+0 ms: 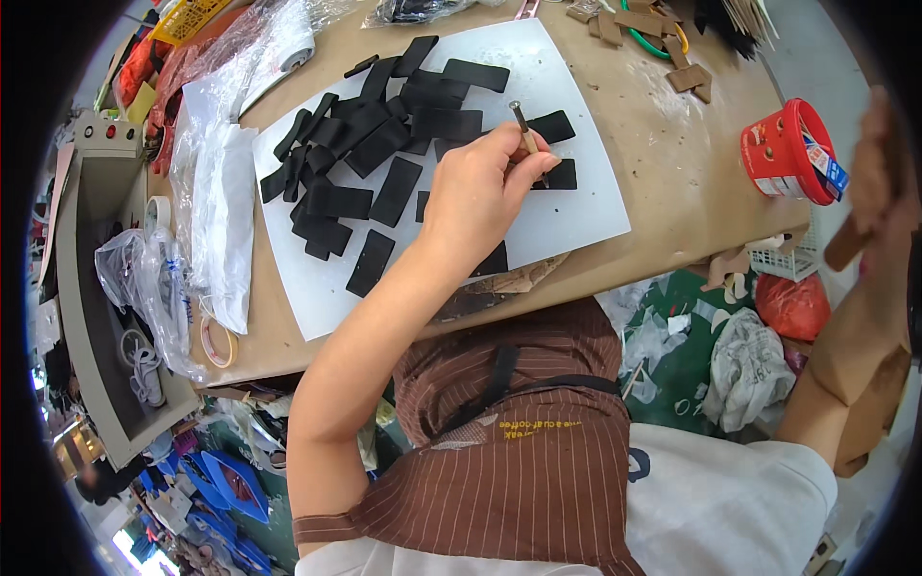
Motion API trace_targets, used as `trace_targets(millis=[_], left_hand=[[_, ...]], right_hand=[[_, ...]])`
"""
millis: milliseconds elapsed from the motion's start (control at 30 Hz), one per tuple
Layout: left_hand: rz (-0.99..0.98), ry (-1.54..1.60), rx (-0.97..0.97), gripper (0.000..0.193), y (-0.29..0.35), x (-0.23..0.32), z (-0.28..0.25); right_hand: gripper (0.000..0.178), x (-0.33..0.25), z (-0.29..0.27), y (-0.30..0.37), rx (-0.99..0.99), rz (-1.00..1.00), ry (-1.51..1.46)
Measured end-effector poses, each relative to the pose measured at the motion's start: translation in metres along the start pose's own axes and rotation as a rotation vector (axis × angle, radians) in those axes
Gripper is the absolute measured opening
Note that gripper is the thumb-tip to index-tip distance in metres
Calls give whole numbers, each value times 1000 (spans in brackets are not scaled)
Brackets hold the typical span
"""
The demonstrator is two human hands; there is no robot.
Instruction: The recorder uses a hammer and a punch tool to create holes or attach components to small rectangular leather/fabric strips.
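My left hand (480,192) pinches a slim punch (520,117) with a metal head, standing nearly upright. Its tip meets a flat black rectangular strip (563,175) on a white board (586,216). Another black strip (552,127) lies just beyond it. To the left of the hand, many more black strips (379,144) are heaped and scattered over the board. My right hand (872,163) is raised at the far right rim, blurred, with its fingers closed round a brown bar (847,242); the rest of that bar is out of sight.
A red bucket (776,149) holding small boxes stands at the table's right edge. Brown scraps (653,24) lie at the far right. Clear plastic wrap (216,211) and a tape roll (219,343) are on the left, beside a grey machine housing (101,139). Bags and scraps litter the green floor.
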State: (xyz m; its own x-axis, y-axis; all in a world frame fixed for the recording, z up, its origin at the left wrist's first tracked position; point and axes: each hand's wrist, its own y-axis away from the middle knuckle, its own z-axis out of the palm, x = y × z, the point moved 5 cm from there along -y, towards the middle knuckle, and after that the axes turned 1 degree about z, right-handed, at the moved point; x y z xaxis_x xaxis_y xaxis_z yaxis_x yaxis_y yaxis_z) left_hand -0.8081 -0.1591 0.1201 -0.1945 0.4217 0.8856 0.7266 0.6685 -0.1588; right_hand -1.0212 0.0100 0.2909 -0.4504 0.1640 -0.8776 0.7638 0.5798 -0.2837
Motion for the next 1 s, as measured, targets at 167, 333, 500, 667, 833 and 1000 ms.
trace_targets(millis=[167, 333, 500, 667, 833, 1000], left_hand=[[111, -70, 44, 13, 0, 9, 7], [237, -413, 117, 13, 21, 12, 12], [-214, 358, 178, 18, -21, 7, -2], [-217, 56, 68, 24, -45, -7, -10], [-43, 118, 197, 20, -38, 3, -21], [-146, 36, 98, 10, -34, -1, -12]], right_hand=[[32, -10, 40, 14, -409, -336, 284], [32, -1, 90, 37, -842, -694, 511], [28, 16, 14, 23, -663, 65, 70], [33, 41, 41, 30, -692, 148, 75], [33, 42, 37, 24, -660, 218, -19], [34, 45, 46, 17, -694, 180, -34]])
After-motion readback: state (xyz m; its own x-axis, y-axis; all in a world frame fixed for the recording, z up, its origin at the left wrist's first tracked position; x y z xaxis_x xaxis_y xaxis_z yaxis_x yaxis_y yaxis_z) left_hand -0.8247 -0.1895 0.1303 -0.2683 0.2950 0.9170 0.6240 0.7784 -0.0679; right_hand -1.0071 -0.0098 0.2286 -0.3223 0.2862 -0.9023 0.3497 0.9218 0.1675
